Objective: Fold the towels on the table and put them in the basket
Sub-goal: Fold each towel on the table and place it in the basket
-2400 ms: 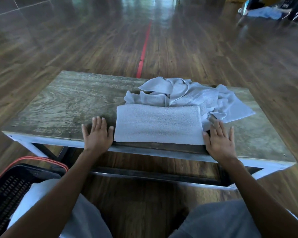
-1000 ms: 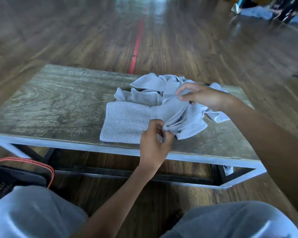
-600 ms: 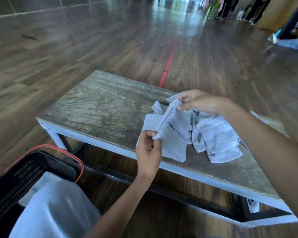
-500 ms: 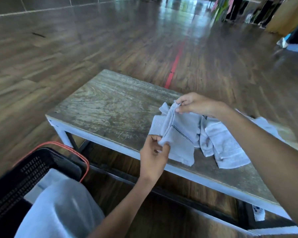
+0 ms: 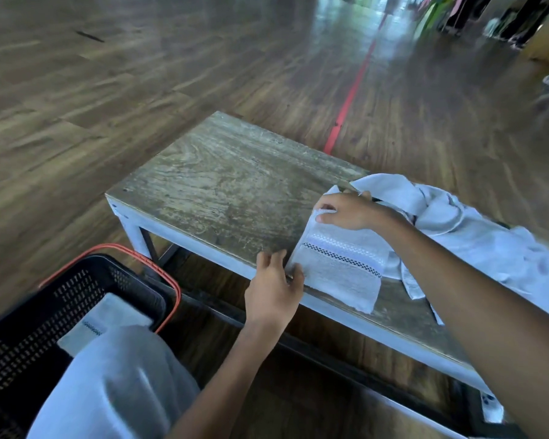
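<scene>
Seen from the head camera, two bare hands hold a small folded pale grey towel with a dotted dark stripe (image 5: 339, 267) at the near edge of a worn wooden table (image 5: 235, 191).

The left grip (image 5: 274, 286) pinches the towel's near left corner. The right grip (image 5: 349, 210) is curled round its far left corner, so the held edge runs from about 7 o'clock to 1 o'clock and the rest of the towel lies on the table towards 4 o'clock. A black mesh plastic basket with an orange rim (image 5: 61, 305) stands on the floor at 8 o'clock from the towel, with one folded towel (image 5: 105, 321) already inside. The left grip is nearer the basket, so the carry probably swings down and left. A loose heap of unfolded pale towels (image 5: 457, 229) remains at 3 o'clock.
</scene>
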The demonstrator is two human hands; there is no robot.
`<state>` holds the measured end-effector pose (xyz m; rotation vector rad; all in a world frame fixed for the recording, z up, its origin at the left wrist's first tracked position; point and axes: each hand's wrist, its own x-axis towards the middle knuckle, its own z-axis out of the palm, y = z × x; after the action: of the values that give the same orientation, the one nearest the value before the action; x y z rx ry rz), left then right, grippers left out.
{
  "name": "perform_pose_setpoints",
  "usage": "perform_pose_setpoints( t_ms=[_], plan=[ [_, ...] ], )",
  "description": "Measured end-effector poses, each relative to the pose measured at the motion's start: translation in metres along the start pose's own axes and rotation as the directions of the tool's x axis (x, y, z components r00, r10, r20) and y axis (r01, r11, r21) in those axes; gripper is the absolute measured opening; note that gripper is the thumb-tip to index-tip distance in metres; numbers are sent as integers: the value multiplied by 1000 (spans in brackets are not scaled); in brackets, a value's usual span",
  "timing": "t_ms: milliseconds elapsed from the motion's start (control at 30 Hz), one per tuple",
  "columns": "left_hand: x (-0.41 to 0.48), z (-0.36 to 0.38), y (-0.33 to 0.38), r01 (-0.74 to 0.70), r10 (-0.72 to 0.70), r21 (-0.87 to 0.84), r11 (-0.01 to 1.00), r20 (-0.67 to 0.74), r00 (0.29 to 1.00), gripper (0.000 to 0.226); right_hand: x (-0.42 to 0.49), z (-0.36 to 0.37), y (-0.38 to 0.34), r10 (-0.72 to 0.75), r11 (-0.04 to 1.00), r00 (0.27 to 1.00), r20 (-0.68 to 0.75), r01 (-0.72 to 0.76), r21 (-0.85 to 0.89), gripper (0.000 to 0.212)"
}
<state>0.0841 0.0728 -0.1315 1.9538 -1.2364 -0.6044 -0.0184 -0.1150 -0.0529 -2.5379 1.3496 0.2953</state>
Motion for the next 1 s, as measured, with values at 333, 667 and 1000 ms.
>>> perform_pose_setpoints(
  t_ms=[333,667,1000],
  plan=[
    [20,-8,-3,-58,36,133,989,156,987,29,-9,-12,-8,15,990,996,93,-28,136,38],
    [21,-4,14,-101,124,-92,991,302,945,31,-93,-64,13,-52,887,999,-7,50,460,36],
    [20,-22,97,-257,475,-550,795,299,828,15,-229,-49,86,81,639,988,-128,47,768,26]
  ],
)
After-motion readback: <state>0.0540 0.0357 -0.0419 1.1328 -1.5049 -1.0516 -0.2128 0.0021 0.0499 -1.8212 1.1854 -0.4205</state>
